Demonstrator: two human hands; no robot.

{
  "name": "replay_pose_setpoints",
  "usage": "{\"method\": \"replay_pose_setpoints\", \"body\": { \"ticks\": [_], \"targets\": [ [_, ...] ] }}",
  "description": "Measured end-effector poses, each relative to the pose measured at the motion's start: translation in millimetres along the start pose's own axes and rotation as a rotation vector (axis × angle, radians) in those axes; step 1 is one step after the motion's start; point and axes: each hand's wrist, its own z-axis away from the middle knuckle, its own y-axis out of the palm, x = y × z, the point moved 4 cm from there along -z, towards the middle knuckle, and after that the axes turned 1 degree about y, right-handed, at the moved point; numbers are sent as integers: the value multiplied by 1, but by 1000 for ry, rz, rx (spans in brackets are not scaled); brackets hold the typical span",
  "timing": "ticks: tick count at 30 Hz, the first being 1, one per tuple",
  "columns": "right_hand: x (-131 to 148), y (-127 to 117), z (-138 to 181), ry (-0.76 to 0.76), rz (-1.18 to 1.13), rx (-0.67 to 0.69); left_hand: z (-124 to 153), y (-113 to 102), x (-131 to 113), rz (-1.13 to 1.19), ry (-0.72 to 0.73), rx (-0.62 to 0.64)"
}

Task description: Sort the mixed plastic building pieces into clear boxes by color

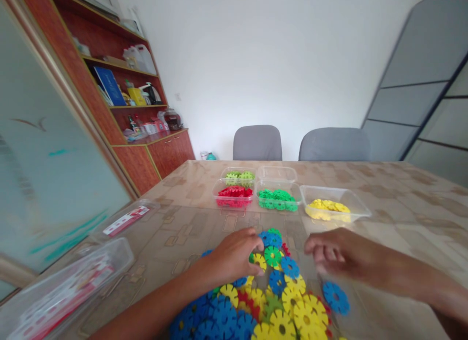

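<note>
The left hand [234,255] lay curled on the mixed disc pile [270,301], fingertips pinching a yellow disc [260,260]; the right hand [334,255] hovered beside the pile, loosely open, empty; beyond the pile, colour-sorted tubs [278,196] stood within reach.

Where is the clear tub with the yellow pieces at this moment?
In the head view, the tub of yellow pieces stands on the table, right of the tub of green pieces and beyond the right hand.

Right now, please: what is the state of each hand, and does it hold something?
Left hand: curled on the pile of plastic snowflake discs; a grasp cannot be told.
Right hand: blurred, fingers loosely bent, holding nothing visible.
</note>
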Motion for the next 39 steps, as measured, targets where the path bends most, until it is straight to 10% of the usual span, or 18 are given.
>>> {"method": "replay_pose_setpoints", "body": {
  "ticks": [4, 9, 17, 24, 30, 39],
  "targets": [
    [19, 41, 9, 112, 56, 197, 2, -5, -2, 33, 3, 15],
    [11, 67, -1, 45, 104, 83, 1, -7, -6, 117, 34, 8],
    [-1, 44, -15, 1, 18, 36, 4, -30, -16, 298, 50, 21],
    [7, 42, -2, 9, -30, 226, 35, -22, -55, 390, 210, 442],
    [4, 59, 0, 175, 287, 86, 40, -2, -64, -16, 276, 348],
    [2, 54, -7, 138, 233, 23, 36, 0, -60, -13, 338, 382]
  ]
}}
